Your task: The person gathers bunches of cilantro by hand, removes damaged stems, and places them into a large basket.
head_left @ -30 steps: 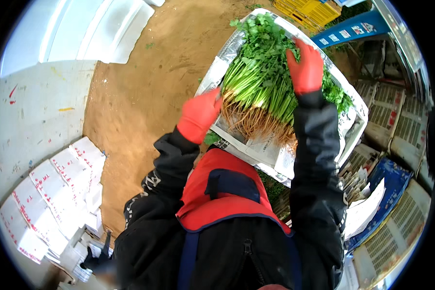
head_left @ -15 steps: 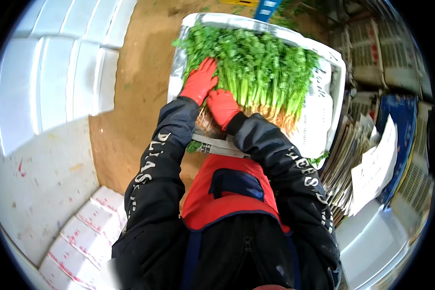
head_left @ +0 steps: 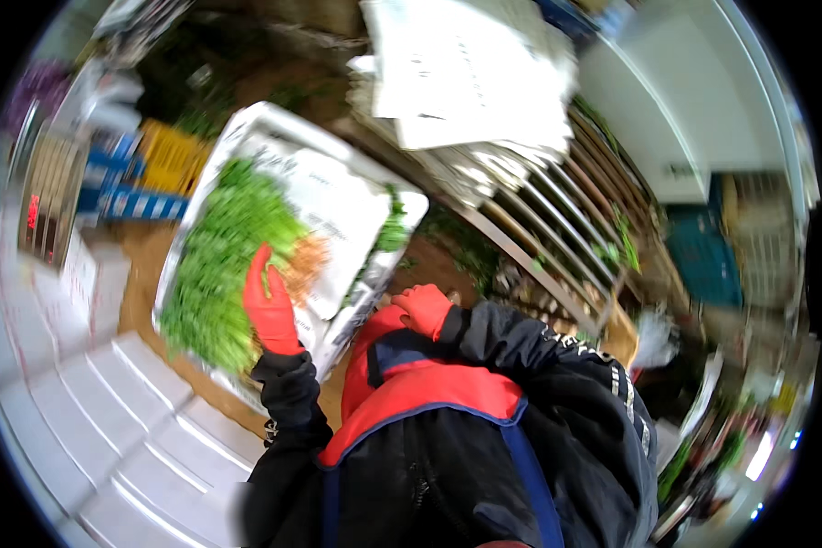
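Leafy greens with long stalks and orange-brown roots (head_left: pixel 196 269), like coriander or Chinese celery, lie in a white foam box (head_left: pixel 402 178) lined with printed paper (head_left: pixel 338 205). Over their root side is my left hand (head_left: pixel 272 309) in a red glove, its fingers apart and nothing held; whether it touches the stalks I cannot tell. My right hand (head_left: pixel 426 310), also in a red glove, is outside the box beside my red apron (head_left: pixel 429 388). Its fingers are curled, and nothing shows in them.
A stack of paper sheets (head_left: pixel 470 78) lies on a slatted metal rack (head_left: pixel 557 242) beyond the box. White foam boxes (head_left: pixel 91 429) stand at the lower left. Yellow (head_left: pixel 169 157) and blue (head_left: pixel 137 196) crates, and a scale with red digits (head_left: pixel 50 201), are at the left.
The view has swung to the right, so the box now sits at the left. My right hand has left the greens and come back near the apron. My left hand's fingers have spread.
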Tool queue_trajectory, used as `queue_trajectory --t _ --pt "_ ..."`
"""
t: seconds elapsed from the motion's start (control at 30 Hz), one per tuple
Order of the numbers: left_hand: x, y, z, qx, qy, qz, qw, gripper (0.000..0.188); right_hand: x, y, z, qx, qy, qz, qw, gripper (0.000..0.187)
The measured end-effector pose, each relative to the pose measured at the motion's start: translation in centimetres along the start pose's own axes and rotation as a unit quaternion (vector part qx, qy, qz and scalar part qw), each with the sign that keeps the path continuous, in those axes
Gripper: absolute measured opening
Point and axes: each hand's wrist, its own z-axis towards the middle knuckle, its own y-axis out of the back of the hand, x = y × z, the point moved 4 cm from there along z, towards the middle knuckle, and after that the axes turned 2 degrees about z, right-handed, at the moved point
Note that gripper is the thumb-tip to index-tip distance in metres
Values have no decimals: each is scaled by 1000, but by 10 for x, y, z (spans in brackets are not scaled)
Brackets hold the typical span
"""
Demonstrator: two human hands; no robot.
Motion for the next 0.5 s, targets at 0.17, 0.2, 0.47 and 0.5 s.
queue_trajectory --t 0.17,0.2,0.47,0.5 --pt "-127 -151 -54 352 -178 -116 912 29 -71 -12 -104 -42 -231 134 963 28" --pt "-147 -171 -75 403 -223 -108 881 29 -78 -15 -129 -74 -267 183 943 28" --pt "-246 -301 -290 682 -269 -118 670 25 -136 -95 -384 -584 -421 301 625 30" --pt "-254 -313 -320 716 -232 -123 647 25 -144 -124 -413 -604 -446 382 540 31"
